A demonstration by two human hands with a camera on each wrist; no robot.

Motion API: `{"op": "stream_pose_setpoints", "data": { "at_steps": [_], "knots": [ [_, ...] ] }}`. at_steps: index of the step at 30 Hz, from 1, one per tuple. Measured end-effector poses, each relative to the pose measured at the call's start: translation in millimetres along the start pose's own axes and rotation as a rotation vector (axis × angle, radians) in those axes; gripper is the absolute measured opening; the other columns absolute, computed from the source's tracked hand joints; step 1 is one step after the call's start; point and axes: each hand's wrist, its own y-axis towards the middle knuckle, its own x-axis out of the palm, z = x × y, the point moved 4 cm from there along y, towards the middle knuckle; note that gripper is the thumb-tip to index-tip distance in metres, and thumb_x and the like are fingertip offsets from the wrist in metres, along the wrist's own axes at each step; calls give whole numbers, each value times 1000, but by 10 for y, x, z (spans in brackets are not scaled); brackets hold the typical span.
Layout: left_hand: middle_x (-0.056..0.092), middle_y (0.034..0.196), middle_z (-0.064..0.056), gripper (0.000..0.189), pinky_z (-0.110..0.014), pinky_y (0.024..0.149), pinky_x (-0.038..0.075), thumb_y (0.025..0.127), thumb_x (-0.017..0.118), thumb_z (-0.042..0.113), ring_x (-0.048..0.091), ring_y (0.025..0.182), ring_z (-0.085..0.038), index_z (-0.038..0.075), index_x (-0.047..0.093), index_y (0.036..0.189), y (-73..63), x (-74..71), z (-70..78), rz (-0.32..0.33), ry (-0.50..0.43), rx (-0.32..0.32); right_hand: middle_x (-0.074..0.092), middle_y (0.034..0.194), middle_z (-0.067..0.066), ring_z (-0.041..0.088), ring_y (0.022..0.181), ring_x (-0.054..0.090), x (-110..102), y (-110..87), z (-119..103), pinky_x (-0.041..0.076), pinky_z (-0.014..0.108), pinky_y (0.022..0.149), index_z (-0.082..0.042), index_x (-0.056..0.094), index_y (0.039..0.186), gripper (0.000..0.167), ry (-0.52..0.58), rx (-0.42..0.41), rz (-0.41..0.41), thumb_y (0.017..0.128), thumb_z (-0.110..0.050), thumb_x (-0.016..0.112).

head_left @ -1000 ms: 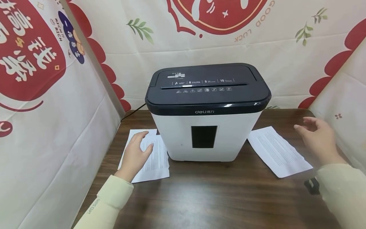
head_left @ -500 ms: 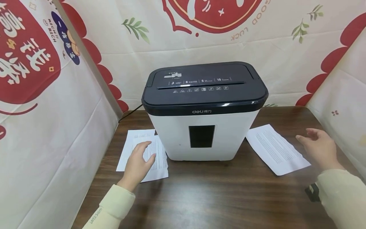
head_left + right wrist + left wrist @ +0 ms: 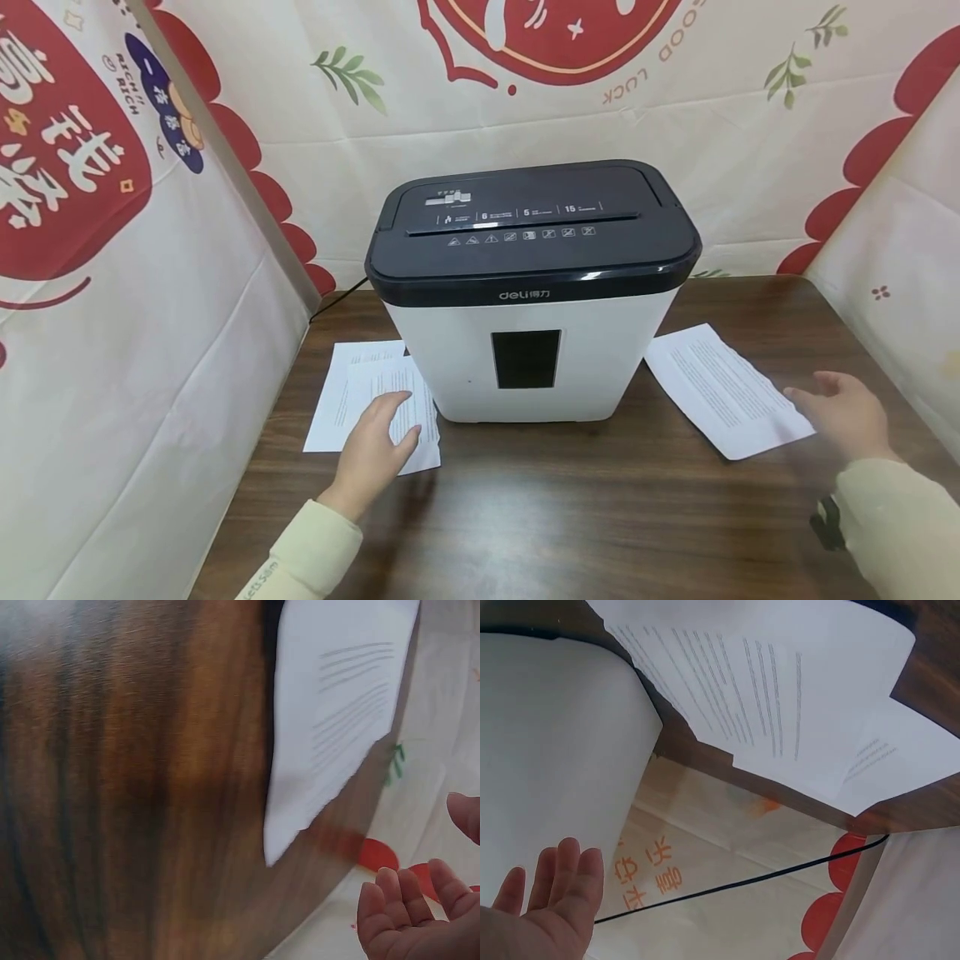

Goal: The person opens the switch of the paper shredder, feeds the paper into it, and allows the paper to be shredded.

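Observation:
A black-topped white paper shredder (image 3: 532, 358) stands upright at the middle of the dark wooden table. My left hand (image 3: 372, 450), fingers relaxed and thumb apart, hovers over the printed sheets (image 3: 345, 392) left of the shredder and holds nothing. Those sheets overlap, and one has a torn edge. In the left wrist view, my left hand (image 3: 559, 907) shows with nothing in it. To the right lies another torn printed sheet (image 3: 723, 392). My right hand (image 3: 847, 417) is just beyond its right corner, fingers loosely bent and empty; the right wrist view shows that hand (image 3: 420, 915) apart from the sheet (image 3: 337, 712).
Printed fabric (image 3: 480, 117) hangs close behind the table and along both sides. A black cord (image 3: 337, 300) runs from the shredder's left back toward the fabric. The wooden tabletop (image 3: 525, 517) extends in front of the shredder.
Both hands have moved lower in the head view, the left also rightward over its sheets, the right nearer the right sheet's corner. The head view has shifted slightly. The papers lie as before.

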Motion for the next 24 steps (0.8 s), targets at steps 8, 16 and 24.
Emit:
{"op": "stream_pose_setpoints", "data": {
  "at_steps": [8, 16, 24],
  "knots": [
    [63, 118, -14, 44, -45, 95, 48, 80, 75, 10, 59, 113, -31, 2, 60, 120, -63, 111, 41, -10, 22, 54, 22, 141, 45, 64, 126, 22, 104, 83, 220, 27, 73, 94, 16, 18, 144, 81, -4, 35, -8, 97, -44, 47],
    [63, 117, -12, 45, -44, 91, 50, 78, 76, 11, 60, 111, -30, 3, 61, 120, -129, 217, 153, -20, 30, 123, 27, 135, 48, 65, 121, 28, 150, 104, 297, 30, 71, 93, 20, 25, 138, 73, -67, 18, 45, 96, -34, 51],
    [63, 117, -11, 45, -40, 89, 52, 79, 78, 13, 60, 110, -27, 5, 61, 120, -185, 306, 288, -33, 39, 199, 30, 129, 50, 66, 119, 27, 222, 169, 415, 29, 70, 95, 22, 30, 134, 77, -143, 25, 57, 93, -38, 57]
  ]
}}
